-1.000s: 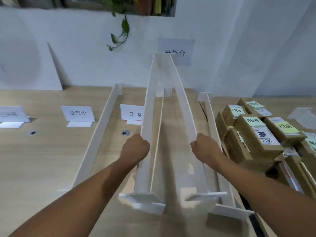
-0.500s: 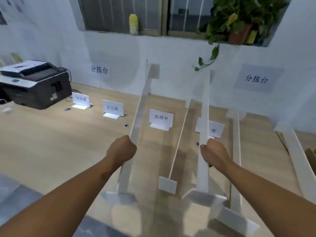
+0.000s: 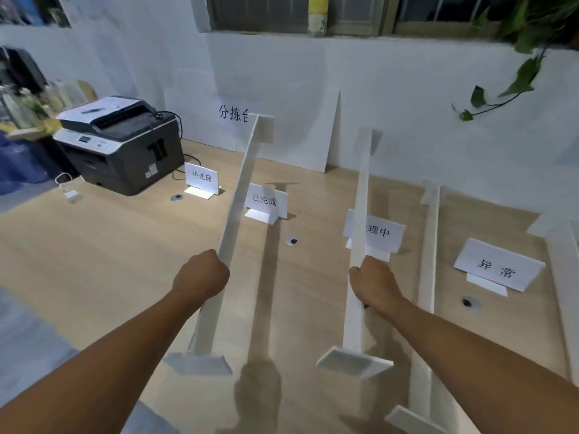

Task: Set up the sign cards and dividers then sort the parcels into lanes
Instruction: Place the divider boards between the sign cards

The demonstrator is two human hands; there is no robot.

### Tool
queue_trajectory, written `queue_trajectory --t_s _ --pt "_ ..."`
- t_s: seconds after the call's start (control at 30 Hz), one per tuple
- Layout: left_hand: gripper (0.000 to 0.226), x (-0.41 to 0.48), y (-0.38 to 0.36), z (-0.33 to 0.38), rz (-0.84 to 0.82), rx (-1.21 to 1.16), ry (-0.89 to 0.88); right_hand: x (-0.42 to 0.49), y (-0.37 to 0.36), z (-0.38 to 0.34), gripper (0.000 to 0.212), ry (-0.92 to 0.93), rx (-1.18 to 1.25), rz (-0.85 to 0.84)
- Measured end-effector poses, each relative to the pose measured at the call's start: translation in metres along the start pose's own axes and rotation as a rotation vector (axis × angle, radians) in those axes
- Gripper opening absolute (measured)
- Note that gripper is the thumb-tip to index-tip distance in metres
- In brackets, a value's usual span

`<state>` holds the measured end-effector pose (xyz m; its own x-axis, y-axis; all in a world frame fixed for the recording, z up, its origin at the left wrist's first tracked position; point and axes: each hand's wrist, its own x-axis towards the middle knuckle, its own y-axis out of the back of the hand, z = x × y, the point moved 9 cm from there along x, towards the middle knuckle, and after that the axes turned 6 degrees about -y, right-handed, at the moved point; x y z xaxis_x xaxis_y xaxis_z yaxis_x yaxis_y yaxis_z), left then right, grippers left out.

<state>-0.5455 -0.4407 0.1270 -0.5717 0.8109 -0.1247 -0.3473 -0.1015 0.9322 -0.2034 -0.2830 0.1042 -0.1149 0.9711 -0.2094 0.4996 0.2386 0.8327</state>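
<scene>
Over the pale wooden tabletop [image 3: 103,264], the left hand [image 3: 200,278] and the right hand [image 3: 374,286] are each gripping, fingers curled, a long white foam divider [image 3: 241,183], probably needing lowering next between the white paper sign cards [image 3: 266,200].

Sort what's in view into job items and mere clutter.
Job:
left divider, gripped by the left hand
right divider, gripped by the right hand
third divider, standing on the table
sign cards

Clutter:
printer
hanging plant
</scene>
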Motion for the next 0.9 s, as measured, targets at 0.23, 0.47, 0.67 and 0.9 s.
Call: queue_trajectory --t_s 0.23,0.47,0.67,0.9 --pt "0.013 0.087 0.010 -0.050 -0.022 0.011 0.000 0.039 -0.062 -0.061 0.021 -0.043 -0.031 -0.069" --pt "0.009 0.172 -0.006 -0.106 -0.091 0.006 -0.074 0.049 -0.124 -0.101 0.020 -0.152 -0.033 -0.070" --pt "0.008 0.239 -0.024 -0.143 -0.169 -0.001 -0.164 0.055 -0.167 -0.133 0.020 -0.290 -0.066 -0.013" --pt "0.009 0.277 -0.068 -0.173 -0.265 0.015 -0.236 0.060 -0.220 -0.140 0.020 -0.435 -0.091 0.008"
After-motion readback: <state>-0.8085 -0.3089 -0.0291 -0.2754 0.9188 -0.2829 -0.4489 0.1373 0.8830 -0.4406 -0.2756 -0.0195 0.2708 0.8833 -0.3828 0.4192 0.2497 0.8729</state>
